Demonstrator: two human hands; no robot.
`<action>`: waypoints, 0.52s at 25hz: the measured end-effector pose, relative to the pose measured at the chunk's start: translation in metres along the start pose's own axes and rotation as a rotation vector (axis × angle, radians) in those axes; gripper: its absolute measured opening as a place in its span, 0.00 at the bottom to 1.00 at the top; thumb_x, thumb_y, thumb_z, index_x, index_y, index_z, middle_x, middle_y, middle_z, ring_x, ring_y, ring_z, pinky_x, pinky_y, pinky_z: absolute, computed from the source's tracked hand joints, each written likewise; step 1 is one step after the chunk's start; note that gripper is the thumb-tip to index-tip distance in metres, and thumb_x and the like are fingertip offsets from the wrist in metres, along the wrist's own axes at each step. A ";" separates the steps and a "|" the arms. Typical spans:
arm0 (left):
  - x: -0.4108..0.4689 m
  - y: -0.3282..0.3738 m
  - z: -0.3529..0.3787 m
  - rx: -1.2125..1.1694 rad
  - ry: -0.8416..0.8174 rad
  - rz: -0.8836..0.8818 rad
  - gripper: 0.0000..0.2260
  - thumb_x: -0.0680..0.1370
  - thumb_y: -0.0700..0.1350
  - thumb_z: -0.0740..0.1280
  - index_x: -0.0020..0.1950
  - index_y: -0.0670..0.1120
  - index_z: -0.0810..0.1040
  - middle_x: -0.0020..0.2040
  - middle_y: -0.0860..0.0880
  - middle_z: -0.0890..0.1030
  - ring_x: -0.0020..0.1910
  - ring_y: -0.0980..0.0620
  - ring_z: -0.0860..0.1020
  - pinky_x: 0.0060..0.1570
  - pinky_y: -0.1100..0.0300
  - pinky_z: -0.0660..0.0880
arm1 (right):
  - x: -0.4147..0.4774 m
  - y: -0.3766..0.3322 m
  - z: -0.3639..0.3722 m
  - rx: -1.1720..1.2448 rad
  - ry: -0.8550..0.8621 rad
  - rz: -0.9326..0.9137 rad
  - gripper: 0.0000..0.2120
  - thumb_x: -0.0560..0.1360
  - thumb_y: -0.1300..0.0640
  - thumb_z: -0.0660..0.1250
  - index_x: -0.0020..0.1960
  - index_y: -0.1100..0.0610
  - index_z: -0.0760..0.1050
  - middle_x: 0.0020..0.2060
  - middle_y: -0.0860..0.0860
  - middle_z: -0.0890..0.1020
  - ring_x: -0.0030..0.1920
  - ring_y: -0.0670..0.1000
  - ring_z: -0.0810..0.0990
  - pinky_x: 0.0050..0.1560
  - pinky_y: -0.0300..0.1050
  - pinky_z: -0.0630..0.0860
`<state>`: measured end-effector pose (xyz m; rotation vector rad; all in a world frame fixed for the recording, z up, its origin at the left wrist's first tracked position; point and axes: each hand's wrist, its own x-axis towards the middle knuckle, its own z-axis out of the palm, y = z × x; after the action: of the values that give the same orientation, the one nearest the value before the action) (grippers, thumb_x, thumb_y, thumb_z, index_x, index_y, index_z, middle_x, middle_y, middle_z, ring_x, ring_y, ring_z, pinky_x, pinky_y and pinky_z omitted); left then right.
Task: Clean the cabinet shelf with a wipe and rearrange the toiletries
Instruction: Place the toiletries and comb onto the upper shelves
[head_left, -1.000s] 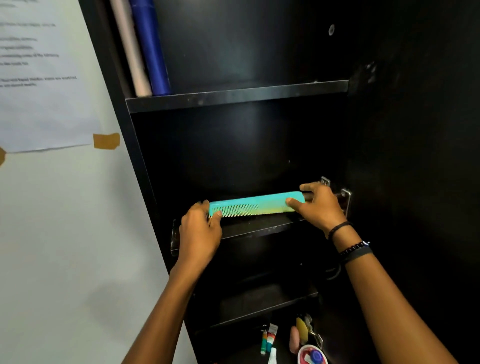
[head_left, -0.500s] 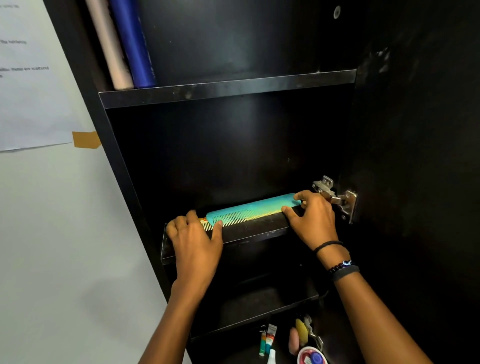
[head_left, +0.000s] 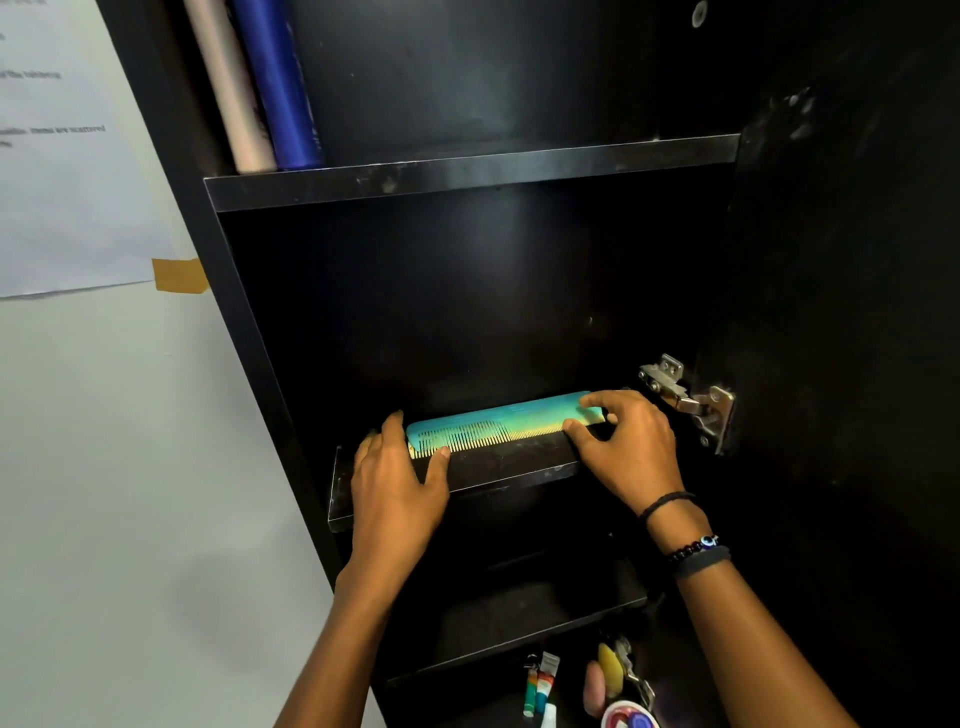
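A: Head view — what differs from a second ago?

B: Then the teal comb (head_left: 498, 423) was held up clear of the shelf (head_left: 498, 470). Now it lies along that shelf, teeth toward the near edge, stretching left to right. The camera has also come closer and swung left, so less of the taped paper (head_left: 67, 171) on the wall shows.

A: And the hands?

B: The left hand (head_left: 397, 493) rests flat on the shelf's left end, fingers spread, thumb touching the teeth at the comb's left tip; it grips nothing. The right hand (head_left: 626, 449) has thumb and forefinger pinched on the comb's right end, just beside the metal hinge (head_left: 685, 400). Half a second ago both sat much the same.

A: What do the compartments hold?

B: The top one, far left corner, holds a blue roll (head_left: 278, 88) and a pale roll (head_left: 228, 88) leaning side by side. The comb's compartment holds only the comb. The next shelf down looks dark; I cannot tell its contents. At the bottom lie small tubes (head_left: 540, 680), a yellow item (head_left: 608, 670) and a round tin (head_left: 626, 719).
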<state>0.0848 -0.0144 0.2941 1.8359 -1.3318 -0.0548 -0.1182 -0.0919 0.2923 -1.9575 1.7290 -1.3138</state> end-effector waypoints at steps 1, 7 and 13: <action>0.000 0.001 0.000 0.007 0.007 -0.007 0.28 0.75 0.49 0.68 0.71 0.44 0.63 0.66 0.43 0.73 0.68 0.45 0.68 0.65 0.51 0.69 | 0.001 0.000 0.000 0.011 -0.003 0.010 0.15 0.69 0.52 0.74 0.55 0.52 0.80 0.55 0.49 0.80 0.57 0.53 0.77 0.59 0.49 0.75; 0.008 0.013 0.002 0.046 -0.013 -0.104 0.28 0.71 0.49 0.69 0.68 0.44 0.65 0.65 0.43 0.71 0.66 0.43 0.65 0.64 0.50 0.66 | 0.006 -0.005 0.003 0.016 -0.022 0.086 0.20 0.66 0.53 0.72 0.58 0.51 0.78 0.57 0.52 0.78 0.59 0.55 0.75 0.56 0.48 0.76; 0.000 0.009 0.008 0.111 0.039 -0.016 0.26 0.73 0.50 0.67 0.68 0.44 0.65 0.65 0.43 0.70 0.66 0.44 0.65 0.65 0.49 0.65 | 0.000 -0.006 0.007 0.000 0.016 0.073 0.18 0.69 0.56 0.70 0.59 0.52 0.77 0.57 0.52 0.76 0.61 0.54 0.71 0.52 0.39 0.66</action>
<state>0.0742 -0.0200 0.2953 1.9308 -1.3165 0.0470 -0.1090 -0.0930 0.2924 -1.8704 1.7903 -1.3081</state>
